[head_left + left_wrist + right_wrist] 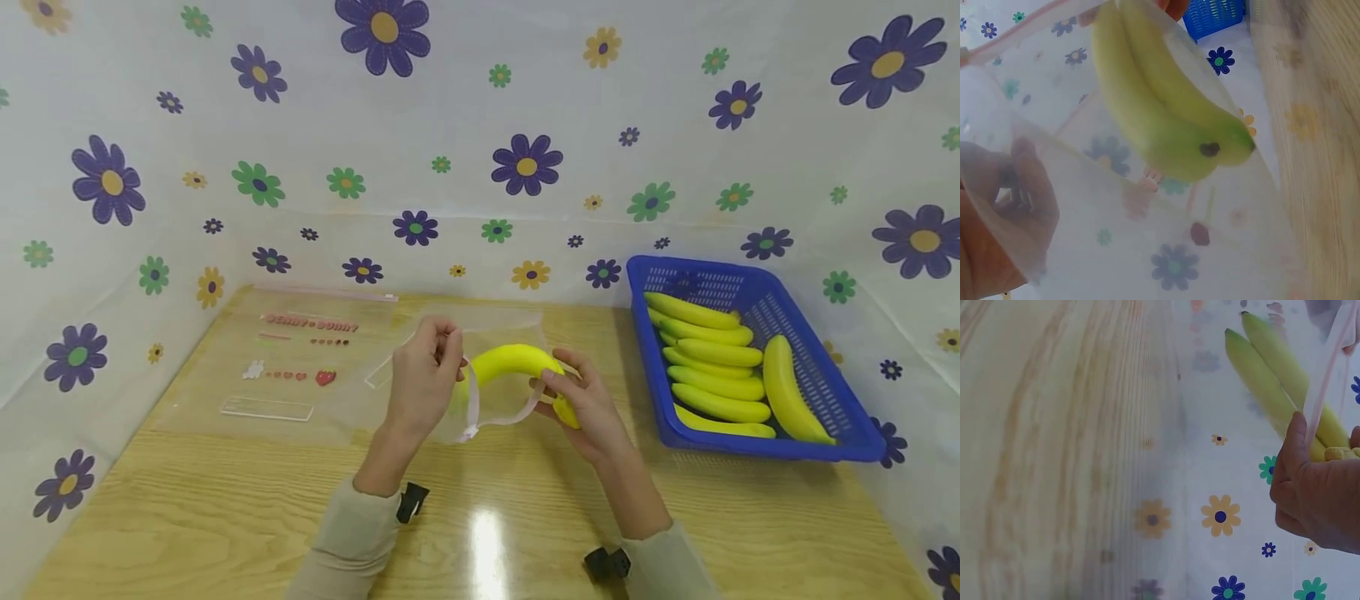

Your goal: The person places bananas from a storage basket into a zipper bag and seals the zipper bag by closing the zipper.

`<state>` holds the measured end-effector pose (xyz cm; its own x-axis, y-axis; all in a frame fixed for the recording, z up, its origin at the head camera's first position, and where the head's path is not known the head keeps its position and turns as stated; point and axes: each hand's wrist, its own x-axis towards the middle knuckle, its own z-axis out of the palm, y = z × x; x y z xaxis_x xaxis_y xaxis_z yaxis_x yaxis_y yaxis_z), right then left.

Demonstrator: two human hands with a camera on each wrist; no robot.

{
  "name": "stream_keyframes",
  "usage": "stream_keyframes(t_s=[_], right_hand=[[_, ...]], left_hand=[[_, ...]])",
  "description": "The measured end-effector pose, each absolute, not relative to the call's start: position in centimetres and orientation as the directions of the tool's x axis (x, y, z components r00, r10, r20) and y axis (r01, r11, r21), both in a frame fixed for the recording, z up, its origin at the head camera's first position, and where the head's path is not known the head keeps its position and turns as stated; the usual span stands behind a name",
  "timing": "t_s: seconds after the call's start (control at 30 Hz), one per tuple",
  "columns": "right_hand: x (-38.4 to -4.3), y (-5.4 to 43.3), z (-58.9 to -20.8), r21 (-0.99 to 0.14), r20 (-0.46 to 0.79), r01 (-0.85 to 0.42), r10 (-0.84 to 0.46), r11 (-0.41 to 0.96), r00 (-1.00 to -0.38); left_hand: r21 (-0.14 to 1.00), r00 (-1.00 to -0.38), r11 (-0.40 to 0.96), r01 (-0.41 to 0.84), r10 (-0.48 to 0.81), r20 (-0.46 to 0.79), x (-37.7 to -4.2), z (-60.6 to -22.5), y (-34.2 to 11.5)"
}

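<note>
My left hand pinches the rim of a clear zip bag, holding its mouth apart. Two yellow bananas with greenish tips reach through that mouth, lying side by side; the left wrist view shows the bananas behind the bag's cloudy film. At their other end, my right hand grips them with thumb and fingers. In the right wrist view the bag's pink-edged rim crosses the bananas close to the right fingertips.
A blue basket with several bananas stands on the right. To the left, another clear zip bag printed with pink lettering and a strawberry lies flat on the wooden table. A flower-patterned cloth encloses the back and sides.
</note>
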<state>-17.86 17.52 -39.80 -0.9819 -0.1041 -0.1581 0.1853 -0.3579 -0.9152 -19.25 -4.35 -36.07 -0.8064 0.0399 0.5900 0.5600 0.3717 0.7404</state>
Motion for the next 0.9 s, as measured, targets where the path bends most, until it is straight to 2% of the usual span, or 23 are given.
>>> stream_keyframes(t_s=[0.2,0.33,0.63,0.9], right_hand=[[-18.0,17.4,-40.2,-0.927,-0.249,0.254,-0.056,-0.275,-0.967],[-18.0,17.5,-40.0,-0.931,-0.255,0.269,-0.087,-0.248,-0.963],[-17.7,18.4,-39.4,-0.947,-0.208,0.242,-0.175,-0.209,-0.962],[-17.9,19.0,-39.7,-0.96,-0.098,0.176,-0.329,-0.217,-0.939]], left_hand=[[0.732,-0.81,0.386,0.561,0.071,0.583,-19.1,-36.0,-4.1],[0.727,-0.807,0.386,0.568,0.085,0.585,-18.9,-35.8,-4.0],[0.73,-0.805,0.374,0.573,0.087,0.587,-19.1,-36.0,-4.1],[0.701,-0.795,0.411,0.582,0.106,0.597,-19.2,-35.8,-4.3]])
